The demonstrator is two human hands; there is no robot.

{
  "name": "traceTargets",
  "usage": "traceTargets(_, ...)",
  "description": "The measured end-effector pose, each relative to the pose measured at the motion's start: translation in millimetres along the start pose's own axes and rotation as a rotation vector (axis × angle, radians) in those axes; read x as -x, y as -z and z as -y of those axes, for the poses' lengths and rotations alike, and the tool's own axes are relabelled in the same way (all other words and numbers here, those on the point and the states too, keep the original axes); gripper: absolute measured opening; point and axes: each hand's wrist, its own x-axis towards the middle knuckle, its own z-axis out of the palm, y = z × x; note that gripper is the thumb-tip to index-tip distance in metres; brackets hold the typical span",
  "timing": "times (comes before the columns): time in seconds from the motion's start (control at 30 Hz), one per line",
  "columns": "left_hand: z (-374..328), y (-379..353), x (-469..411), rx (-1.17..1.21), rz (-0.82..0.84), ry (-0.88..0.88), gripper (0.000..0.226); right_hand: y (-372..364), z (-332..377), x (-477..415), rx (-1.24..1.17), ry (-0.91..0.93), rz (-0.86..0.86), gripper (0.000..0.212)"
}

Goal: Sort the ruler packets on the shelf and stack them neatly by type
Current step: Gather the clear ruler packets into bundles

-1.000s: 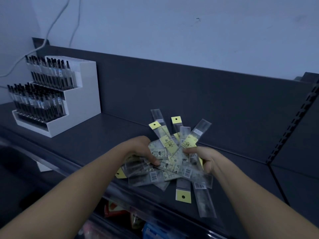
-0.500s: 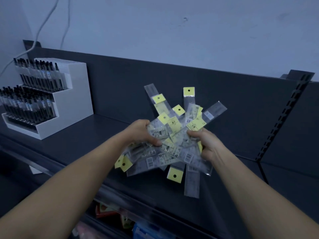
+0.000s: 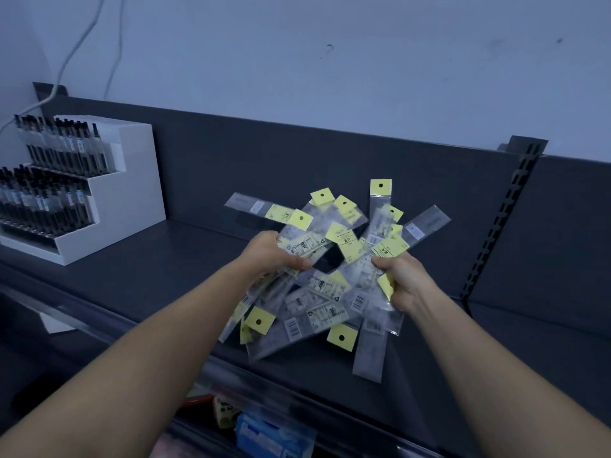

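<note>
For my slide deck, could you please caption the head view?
Both hands, left and right, hold jumbled ruler packets above a dark shelf.

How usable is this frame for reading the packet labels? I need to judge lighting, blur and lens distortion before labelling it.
Head view: dim, bluish light, no hard shadows or glare. The ruler packets held by the left hand and right hand show yellow tabs clearly, but print is soft and mostly unreadable. The wide lens bends the shelf edge; the pen display is slightly soft.

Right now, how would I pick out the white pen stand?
Look along the dark shelf to its far left end. The white pen stand sits there against the back panel: a stepped box with two tiers of dark pens, the only white block.
</note>
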Motion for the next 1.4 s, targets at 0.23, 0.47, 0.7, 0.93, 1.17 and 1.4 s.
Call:
traceTargets(0.23, -1, 0, 4, 0.057, 0.072, 0.014, 0.078, 12, -3, 2, -0.008, -0.028, -0.039, 0.028)
traceTargets(0.47, 11, -7, -13, -0.108, 0.1, -0.063, 0.051, 11, -8, 14, -0.056, -0.038, -0.067, 0.029)
traceTargets(0.7, 25, -4, -22, -0.559, 0.02, 0.007, 0.062, 5, -23, 16, 0.011, -0.113, -0.125, 0.018)
traceTargets(0.93, 48, 10, -28, -0.762, 0.065, 0.202, 0.101, -3, -44, 3, 0.2, -0.227, -0.217, 0.011)
traceTargets(1.17, 38, 3, -25, -0.643, 0.107, 0.129, 0.071, -18, -50, -3, 0.196, -0.234, -0.2, 0.014)
traceTargets(1.4, 29, -6, -21, -0.591, 0.199, 0.094, 0.049, -28, -50, -1, 0.154, -0.267, -0.149, 0.01)
